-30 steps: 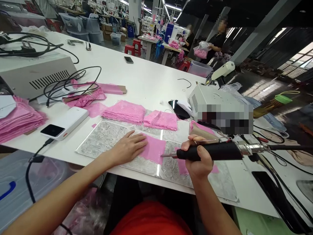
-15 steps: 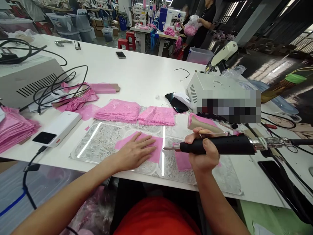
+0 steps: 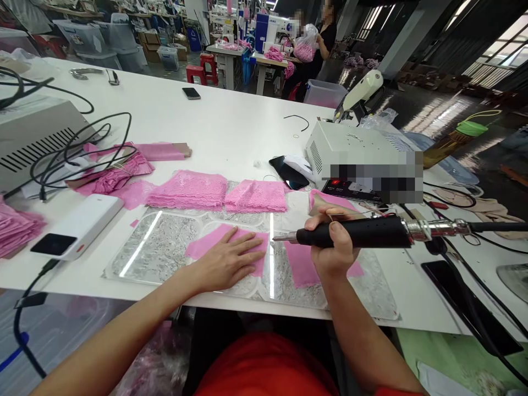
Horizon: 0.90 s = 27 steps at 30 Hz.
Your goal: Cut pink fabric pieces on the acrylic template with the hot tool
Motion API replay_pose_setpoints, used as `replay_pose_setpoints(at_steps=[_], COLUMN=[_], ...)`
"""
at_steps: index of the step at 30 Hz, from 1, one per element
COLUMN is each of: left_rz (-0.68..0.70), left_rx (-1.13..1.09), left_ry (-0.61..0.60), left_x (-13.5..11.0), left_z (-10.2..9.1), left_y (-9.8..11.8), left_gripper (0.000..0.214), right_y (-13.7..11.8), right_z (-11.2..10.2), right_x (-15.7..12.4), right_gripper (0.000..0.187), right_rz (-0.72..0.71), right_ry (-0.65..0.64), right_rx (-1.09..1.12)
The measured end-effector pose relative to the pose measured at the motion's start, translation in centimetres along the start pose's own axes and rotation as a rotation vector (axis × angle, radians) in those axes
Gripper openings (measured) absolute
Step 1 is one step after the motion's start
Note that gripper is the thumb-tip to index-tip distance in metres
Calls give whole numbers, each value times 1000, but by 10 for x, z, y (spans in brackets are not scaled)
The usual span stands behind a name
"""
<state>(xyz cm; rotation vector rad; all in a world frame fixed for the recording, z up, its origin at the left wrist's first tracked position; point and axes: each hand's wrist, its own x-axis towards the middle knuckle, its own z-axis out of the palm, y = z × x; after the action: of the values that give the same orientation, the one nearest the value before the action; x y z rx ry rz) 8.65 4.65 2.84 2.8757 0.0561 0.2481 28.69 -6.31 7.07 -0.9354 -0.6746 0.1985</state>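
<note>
My left hand (image 3: 231, 259) lies flat with its fingers spread on a piece of pink fabric (image 3: 202, 247), pressing it on the clear-topped, grey-patterned mat (image 3: 152, 247). In my right hand (image 3: 336, 250) is a black corded tool (image 3: 371, 233) with a pointed metal tip, held level and pointing left. Its tip is close to the fabric's upper right edge; contact cannot be made out. Another pink piece (image 3: 301, 264) is partly covered by my right hand. Behind the mat's middle sit two stacks of pink lace fabric, a larger one (image 3: 187, 190) and a smaller one (image 3: 256, 196).
A grey box (image 3: 346, 146) stands back right, with a dark phone (image 3: 289, 173) beside it. On the left are a white power bank (image 3: 88, 220), black cables (image 3: 103, 159) and another grey box (image 3: 41, 137). A co-worker (image 3: 325, 38) holds a bag of pink items far behind.
The view has shifted slightly. My right hand has moved the tool's tip a little away from me along the fabric's right edge. My left hand stays on the fabric.
</note>
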Motion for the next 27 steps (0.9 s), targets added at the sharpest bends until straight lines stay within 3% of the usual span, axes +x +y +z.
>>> replay_pose_setpoints(at_steps=[18, 27], left_rz=[-11, -1], left_rx=[5, 15], left_ry=[40, 35], left_x=[0, 0], left_z=[3, 2], left_y=[1, 1], left_gripper=[38, 38], right_y=[8, 10], right_z=[7, 8], right_x=[-2, -4], right_gripper=[12, 11], right_rz=[-51, -10], right_ry=[-15, -34], right_rx=[-37, -49])
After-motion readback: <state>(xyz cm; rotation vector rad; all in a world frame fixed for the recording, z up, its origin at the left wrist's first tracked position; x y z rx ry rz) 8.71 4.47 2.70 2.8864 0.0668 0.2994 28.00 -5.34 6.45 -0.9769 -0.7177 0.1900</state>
